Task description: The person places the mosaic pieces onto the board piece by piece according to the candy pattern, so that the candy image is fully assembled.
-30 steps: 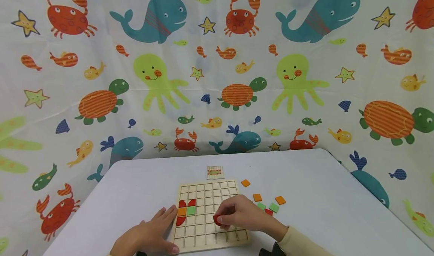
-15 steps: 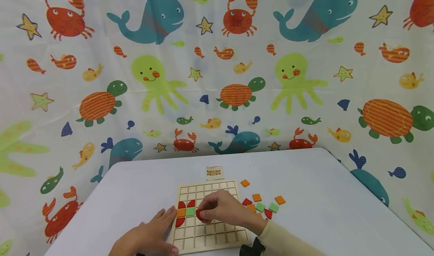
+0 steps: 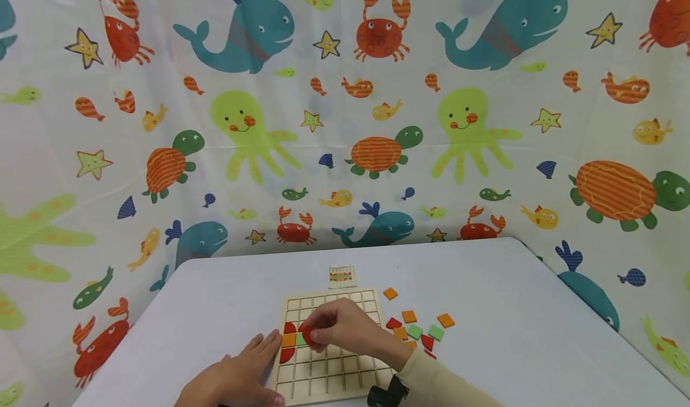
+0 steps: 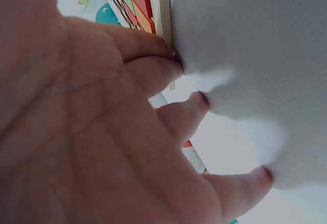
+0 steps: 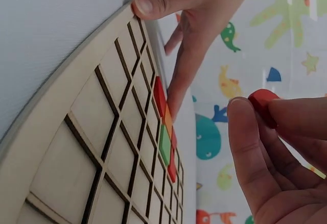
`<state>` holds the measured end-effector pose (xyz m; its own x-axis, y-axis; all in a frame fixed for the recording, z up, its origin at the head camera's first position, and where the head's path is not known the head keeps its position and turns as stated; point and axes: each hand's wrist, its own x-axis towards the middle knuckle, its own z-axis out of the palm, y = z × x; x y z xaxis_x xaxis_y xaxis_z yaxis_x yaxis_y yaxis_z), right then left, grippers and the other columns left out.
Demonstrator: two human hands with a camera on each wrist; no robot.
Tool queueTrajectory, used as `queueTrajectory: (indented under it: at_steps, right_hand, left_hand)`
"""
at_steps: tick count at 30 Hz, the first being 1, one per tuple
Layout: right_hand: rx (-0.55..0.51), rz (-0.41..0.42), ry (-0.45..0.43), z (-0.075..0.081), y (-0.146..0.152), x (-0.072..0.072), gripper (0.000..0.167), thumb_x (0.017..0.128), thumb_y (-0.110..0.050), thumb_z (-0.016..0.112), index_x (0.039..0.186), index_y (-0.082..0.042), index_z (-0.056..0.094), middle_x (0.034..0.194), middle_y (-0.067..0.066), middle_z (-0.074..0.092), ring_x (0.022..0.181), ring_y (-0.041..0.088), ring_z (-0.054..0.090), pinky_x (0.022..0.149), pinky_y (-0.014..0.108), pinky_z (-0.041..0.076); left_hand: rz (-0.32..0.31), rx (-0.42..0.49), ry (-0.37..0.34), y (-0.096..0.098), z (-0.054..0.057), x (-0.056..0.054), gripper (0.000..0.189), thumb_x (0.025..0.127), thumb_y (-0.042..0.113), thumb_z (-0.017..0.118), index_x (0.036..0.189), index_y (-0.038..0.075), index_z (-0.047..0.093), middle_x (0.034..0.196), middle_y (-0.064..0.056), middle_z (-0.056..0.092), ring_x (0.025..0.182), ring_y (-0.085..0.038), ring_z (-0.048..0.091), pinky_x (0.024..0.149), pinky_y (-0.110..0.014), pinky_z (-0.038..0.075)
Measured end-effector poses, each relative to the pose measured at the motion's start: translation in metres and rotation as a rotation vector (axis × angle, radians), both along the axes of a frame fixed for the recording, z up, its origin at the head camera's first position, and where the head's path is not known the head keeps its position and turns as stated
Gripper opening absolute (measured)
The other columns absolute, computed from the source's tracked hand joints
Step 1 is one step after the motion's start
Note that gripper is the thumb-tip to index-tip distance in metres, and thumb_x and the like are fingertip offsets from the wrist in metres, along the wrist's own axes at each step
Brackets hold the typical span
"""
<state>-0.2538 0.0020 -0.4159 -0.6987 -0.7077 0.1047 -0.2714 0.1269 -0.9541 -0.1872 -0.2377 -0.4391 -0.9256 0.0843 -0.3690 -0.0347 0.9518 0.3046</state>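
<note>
A wooden grid board lies on the white table. Near its left side sit an orange square, a green square and red rounded pieces, one of them below the orange one. My right hand pinches a red piece with a curved edge between thumb and fingers, held above the board close to the green square. Along the board's left edge rests my left hand, fingers extended, with its thumb at the near corner. The left wrist view shows those fingertips on the table beside the board.
Loose orange squares, green squares and red pieces lie scattered right of the board. A small picture card lies behind it. A curtain with sea animals hangs beyond the table's far edge.
My right hand has carried the red piece leftward across the board, from its right half to the coloured pieces at the left. The left hand has stayed in place.
</note>
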Motion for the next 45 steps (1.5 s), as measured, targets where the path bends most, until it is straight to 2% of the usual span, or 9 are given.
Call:
queueTrajectory:
  at_steps: [9, 18, 21, 30, 35, 39, 45]
  right_hand:
    - [-0.014, -0.017, -0.012, 0.000, -0.006, -0.002, 0.015, 0.099, 0.003, 0.073, 0.111, -0.003, 0.080, 0.093, 0.002, 0.077, 0.077, 0.018, 0.074, 0.076, 0.029, 0.064]
    - [-0.057, -0.034, -0.024, -0.006, -0.013, -0.005, 0.009, 0.097, 0.006, 0.074, 0.099, -0.002, 0.077, 0.086, 0.005, 0.074, 0.072, 0.017, 0.074, 0.070, 0.030, 0.064]
    - [-0.019, -0.059, -0.020, -0.009, -0.017, -0.007, 0.008, 0.096, 0.004, 0.076, 0.094, -0.004, 0.074, 0.082, 0.006, 0.073, 0.069, 0.018, 0.073, 0.068, 0.030, 0.064]
    - [0.188, -0.100, 0.078, -0.016, -0.029, -0.009, 0.020, 0.092, 0.004, 0.079, 0.080, -0.008, 0.068, 0.070, 0.004, 0.067, 0.057, 0.017, 0.067, 0.054, 0.027, 0.059]
    - [0.241, -0.114, 0.115, -0.020, -0.033, -0.010, 0.024, 0.089, 0.004, 0.080, 0.074, -0.009, 0.066, 0.065, 0.003, 0.063, 0.052, 0.014, 0.061, 0.048, 0.023, 0.050]
    - [0.266, -0.113, 0.150, -0.023, -0.034, -0.011, 0.026, 0.086, 0.003, 0.081, 0.070, -0.010, 0.066, 0.063, 0.000, 0.060, 0.052, 0.010, 0.055, 0.048, 0.021, 0.042]
    - [0.311, -0.109, 0.236, -0.027, -0.035, -0.012, 0.026, 0.085, 0.000, 0.082, 0.069, -0.012, 0.067, 0.063, -0.005, 0.059, 0.057, 0.007, 0.050, 0.052, 0.021, 0.039]
  left_hand:
    - [-0.002, -0.006, 0.003, 0.000, -0.001, 0.000, 0.111, 0.072, 0.051, 0.094, 0.163, 0.009, 0.045, 0.169, -0.012, 0.039, 0.156, -0.048, 0.025, 0.104, -0.090, 0.021]
    - [0.009, -0.009, 0.001, -0.001, 0.000, 0.000, 0.113, 0.071, 0.051, 0.095, 0.163, 0.010, 0.044, 0.170, -0.012, 0.038, 0.157, -0.048, 0.024, 0.104, -0.091, 0.020]
    - [0.004, -0.014, 0.005, -0.001, -0.001, 0.000, 0.111, 0.072, 0.050, 0.095, 0.163, 0.010, 0.045, 0.170, -0.012, 0.039, 0.156, -0.048, 0.025, 0.104, -0.091, 0.021]
    - [0.020, -0.021, 0.004, -0.001, -0.002, -0.001, 0.115, 0.068, 0.054, 0.095, 0.163, 0.014, 0.046, 0.170, -0.010, 0.040, 0.156, -0.048, 0.024, 0.102, -0.092, 0.020]
    - [0.016, -0.015, -0.001, 0.000, 0.000, 0.000, 0.115, 0.068, 0.054, 0.095, 0.164, 0.014, 0.045, 0.171, -0.009, 0.038, 0.157, -0.048, 0.023, 0.103, -0.092, 0.018]
    - [0.014, -0.013, -0.003, 0.000, 0.002, 0.000, 0.115, 0.069, 0.053, 0.095, 0.164, 0.013, 0.044, 0.171, -0.009, 0.037, 0.158, -0.047, 0.022, 0.104, -0.092, 0.016]
    - [0.011, -0.013, -0.004, 0.001, 0.002, 0.001, 0.115, 0.070, 0.051, 0.095, 0.165, 0.011, 0.042, 0.172, -0.010, 0.036, 0.158, -0.047, 0.022, 0.105, -0.091, 0.018]
